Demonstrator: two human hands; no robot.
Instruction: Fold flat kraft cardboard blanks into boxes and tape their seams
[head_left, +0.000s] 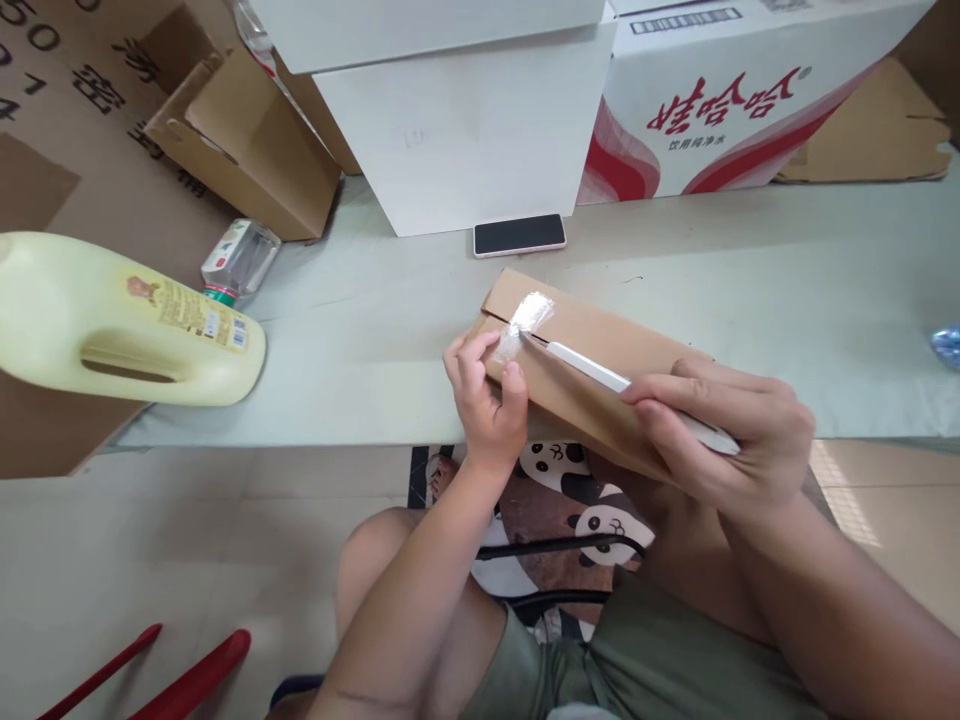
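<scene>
A long brown cardboard box (600, 340) lies at a slant across the table's front edge, a strip of clear shiny tape (531, 316) over the seam at its left end. My left hand (487, 400) grips that end, fingers curled over the side and thumb against the near edge. In my right hand (727, 430) is a white box cutter (589, 366), held like a pen. Its blade tip touches the tape at the seam, close to my left fingers. My right palm hides part of the box's right end.
Behind the box lies a phone (519, 235) before a white carton (480, 130) and a red-and-white carton (697, 120). At left are a yellow jug (135, 320), a clear bottle (238, 258) and a brown carton (255, 140). A panda-print mat (555, 510) is below.
</scene>
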